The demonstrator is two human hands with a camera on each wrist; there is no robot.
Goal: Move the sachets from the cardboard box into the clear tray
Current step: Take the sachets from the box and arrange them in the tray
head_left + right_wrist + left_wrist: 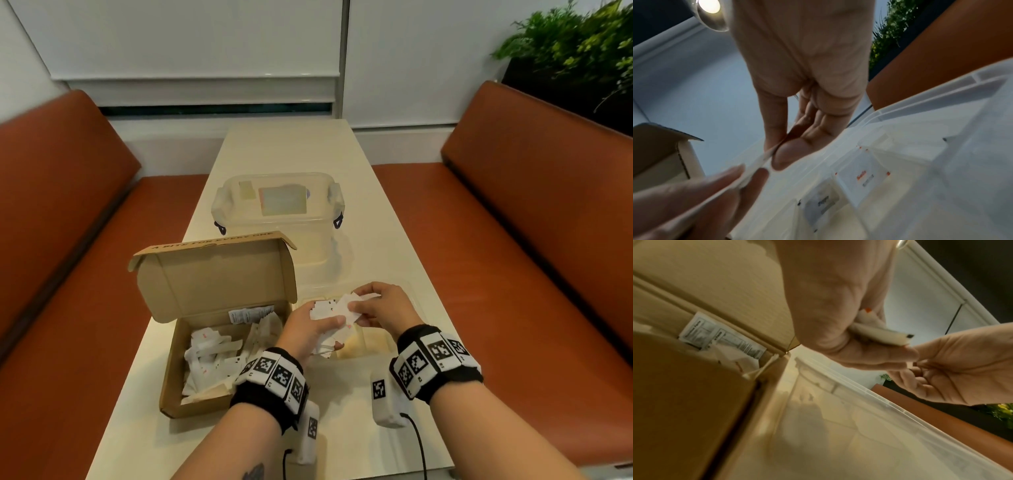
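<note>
i've got both hands over the clear tray (pixel 416 301), which sits just right of the open cardboard box (pixel 219 346) so the carry is short. my left hand (pixel 310 329) is curled round a small stack of sachets (pixel 329 310), thumb clamped on top to keep the slippery packets from fanning out. my right hand (pixel 378 306) pinches the edge of the top sachet between thumb and fingers; i judge i'm peeling one off the stack to lay it down in order rather than dumping the lot.

in the right wrist view the pinched sachet (pixel 756 164) runs edge-on between the fingertips of both hands, with the tray's inside right below; two sachets (pixel 863 178) already lie flat there, label up. in the left wrist view the stack (pixel 879 334) pokes out of my left fist towards the right palm (pixel 962 369), above the tray rim (pixel 869 400).

plenty of sachets lie heaped in the box, just left of my left wrist, so the job looks early on. a lidded plastic tub (pixel 277 212) stands behind the box on the table (pixel 284 144).
</note>
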